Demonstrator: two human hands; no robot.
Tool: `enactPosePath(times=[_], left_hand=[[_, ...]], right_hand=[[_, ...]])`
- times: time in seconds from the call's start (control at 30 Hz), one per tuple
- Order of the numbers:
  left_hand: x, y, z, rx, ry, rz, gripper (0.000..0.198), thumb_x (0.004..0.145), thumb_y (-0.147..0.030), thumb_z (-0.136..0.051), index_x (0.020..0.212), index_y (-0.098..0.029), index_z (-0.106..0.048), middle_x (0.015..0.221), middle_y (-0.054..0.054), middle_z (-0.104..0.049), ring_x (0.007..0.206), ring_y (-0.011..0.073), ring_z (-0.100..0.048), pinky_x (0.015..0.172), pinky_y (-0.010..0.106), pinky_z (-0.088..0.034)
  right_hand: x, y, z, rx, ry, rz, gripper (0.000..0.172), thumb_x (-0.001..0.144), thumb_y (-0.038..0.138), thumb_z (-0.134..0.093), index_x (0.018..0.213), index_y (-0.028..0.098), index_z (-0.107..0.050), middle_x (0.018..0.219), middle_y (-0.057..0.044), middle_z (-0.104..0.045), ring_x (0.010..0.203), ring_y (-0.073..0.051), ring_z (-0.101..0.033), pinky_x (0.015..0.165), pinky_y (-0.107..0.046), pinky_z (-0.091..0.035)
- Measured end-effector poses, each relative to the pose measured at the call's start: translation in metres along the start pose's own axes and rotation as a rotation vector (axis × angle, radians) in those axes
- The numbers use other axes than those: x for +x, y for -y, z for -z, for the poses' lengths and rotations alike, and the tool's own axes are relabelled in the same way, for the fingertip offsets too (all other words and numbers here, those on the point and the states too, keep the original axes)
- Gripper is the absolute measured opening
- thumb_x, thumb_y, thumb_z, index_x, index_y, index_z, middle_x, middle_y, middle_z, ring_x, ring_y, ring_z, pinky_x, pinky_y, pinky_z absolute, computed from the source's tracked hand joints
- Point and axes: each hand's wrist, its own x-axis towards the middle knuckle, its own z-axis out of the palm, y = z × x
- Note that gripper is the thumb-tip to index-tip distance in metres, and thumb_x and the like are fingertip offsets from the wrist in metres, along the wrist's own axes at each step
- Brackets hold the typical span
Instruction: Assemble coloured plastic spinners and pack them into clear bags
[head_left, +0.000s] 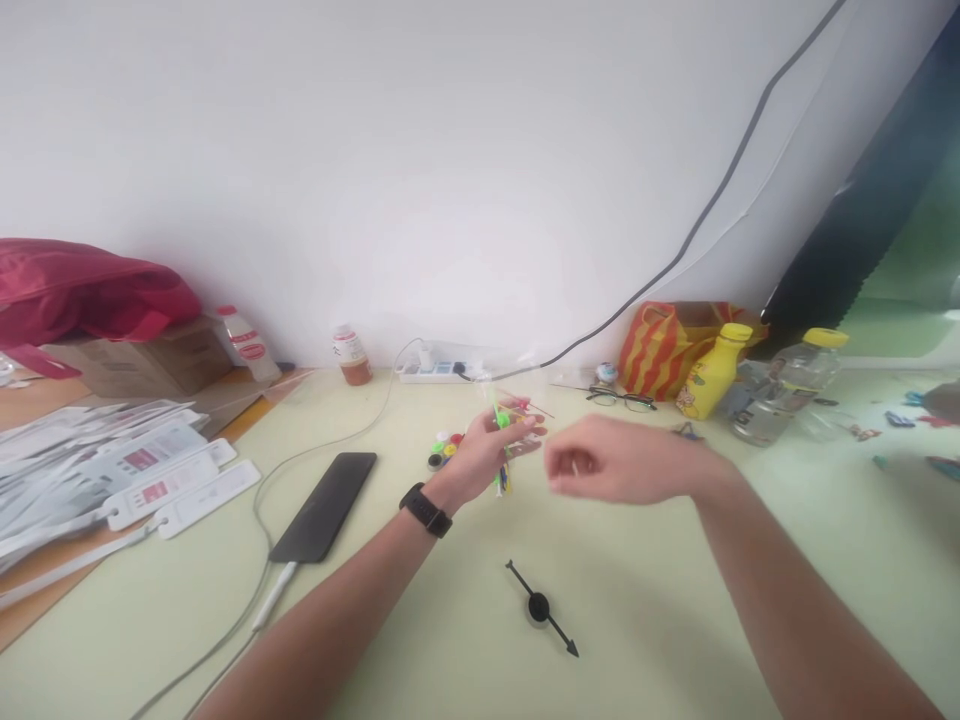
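My left hand point(491, 455), with a black watch on the wrist, is closed around a bunch of thin coloured sticks point(504, 440), green, red, yellow and blue. My right hand point(607, 460) hovers just to the right of it, fingers curled inward; whether it holds anything I cannot make out. Several small coloured round pieces point(444, 448) lie on the table just behind the left hand. A black arrow-shaped spinner pointer point(540, 606) lies flat on the pale green table point(675, 620) in front of both hands.
A black phone point(326, 505) with a white cable lies at left, beside a pile of white packaged strips point(112, 470). Along the wall stand a power strip point(439, 372), small bottles, glasses point(621, 400), an orange striped bag point(660, 350), a yellow bottle point(709, 375) and a clear bottle point(787, 395).
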Motion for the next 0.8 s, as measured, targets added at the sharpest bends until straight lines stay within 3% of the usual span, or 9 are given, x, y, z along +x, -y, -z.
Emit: enactPosePath(times=[0.07, 0.2, 0.3, 0.4, 0.47, 0.57, 0.63, 0.8], left_hand=[[-0.001, 0.000, 0.000, 0.061, -0.022, 0.006, 0.042, 0.081, -0.033, -0.087, 0.113, -0.017, -0.066, 0.121, 0.013, -0.073, 0.108, 0.0243, -0.071, 0.099, 0.041, -0.053], [-0.001, 0.000, 0.002, 0.163, -0.037, 0.014, 0.047, 0.080, -0.037, -0.087, 0.115, -0.017, -0.064, 0.119, 0.013, -0.073, 0.104, 0.0243, -0.072, 0.094, 0.041, -0.056], [-0.001, -0.002, 0.004, 0.265, 0.006, -0.018, 0.051, 0.080, -0.038, -0.086, 0.121, -0.017, -0.063, 0.120, 0.014, -0.072, 0.103, 0.0238, -0.071, 0.090, 0.039, -0.057], [-0.001, -0.007, 0.006, 0.462, 0.047, -0.059, 0.050, 0.081, -0.039, -0.084, 0.122, -0.016, -0.066, 0.117, 0.013, -0.073, 0.098, 0.0222, -0.070, 0.084, 0.034, -0.056], [-0.002, -0.009, 0.008, 0.609, 0.064, -0.066, 0.046, 0.081, -0.040, -0.083, 0.118, -0.016, -0.069, 0.109, 0.011, -0.075, 0.092, 0.0208, -0.069, 0.077, 0.031, -0.054], [-0.002, -0.012, 0.011, 0.722, 0.117, -0.047, 0.043, 0.083, -0.037, -0.080, 0.119, -0.016, -0.070, 0.098, 0.008, -0.076, 0.083, 0.0200, -0.069, 0.068, 0.029, -0.051], [-0.003, -0.013, 0.011, 0.720, 0.178, -0.037, 0.043, 0.082, -0.034, -0.079, 0.120, -0.015, -0.070, 0.093, 0.008, -0.077, 0.078, 0.0206, -0.070, 0.065, 0.028, -0.051], [-0.003, -0.011, 0.006, 0.669, 0.170, -0.036, 0.045, 0.080, -0.043, -0.082, 0.115, -0.016, -0.071, 0.104, 0.011, -0.078, 0.083, 0.0217, -0.073, 0.069, 0.029, -0.052]], right_hand=[[0.010, 0.006, -0.019, -0.044, 0.216, -0.060, 0.020, 0.086, 0.038, -0.066, 0.099, 0.023, -0.068, 0.093, -0.002, -0.072, 0.078, -0.019, -0.065, 0.059, -0.026, -0.041], [0.036, 0.019, -0.066, -0.193, 0.380, -0.145, 0.039, 0.083, 0.044, -0.067, 0.114, 0.022, -0.067, 0.100, -0.007, -0.070, 0.086, -0.025, -0.065, 0.053, -0.027, -0.036], [0.048, 0.022, -0.092, -0.183, 0.450, -0.044, 0.025, 0.079, 0.027, -0.066, 0.103, 0.022, -0.067, 0.097, -0.004, -0.068, 0.079, -0.021, -0.062, 0.050, -0.026, -0.035], [0.051, 0.019, -0.095, -0.160, 0.456, 0.057, 0.016, 0.075, 0.010, -0.058, 0.084, 0.020, -0.066, 0.084, -0.001, -0.067, 0.071, -0.017, -0.060, 0.050, -0.024, -0.035], [0.047, 0.017, -0.084, -0.094, 0.407, 0.090, 0.017, 0.078, 0.008, -0.056, 0.084, 0.019, -0.068, 0.083, -0.001, -0.069, 0.072, -0.016, -0.062, 0.053, -0.023, -0.037], [0.034, 0.017, -0.054, 0.101, 0.276, 0.094, 0.023, 0.088, 0.012, -0.055, 0.102, 0.020, -0.071, 0.089, -0.002, -0.074, 0.073, -0.015, -0.068, 0.059, -0.024, -0.046], [0.020, 0.018, -0.030, 0.232, 0.101, 0.119, 0.020, 0.093, 0.019, -0.057, 0.107, 0.022, -0.072, 0.085, -0.001, -0.075, 0.074, -0.016, -0.071, 0.065, -0.025, -0.052], [-0.008, 0.013, 0.011, 0.378, -0.681, 0.140, 0.016, 0.095, 0.035, -0.066, 0.103, 0.023, -0.072, 0.088, -0.003, -0.076, 0.074, -0.018, -0.073, 0.073, -0.032, -0.060]])
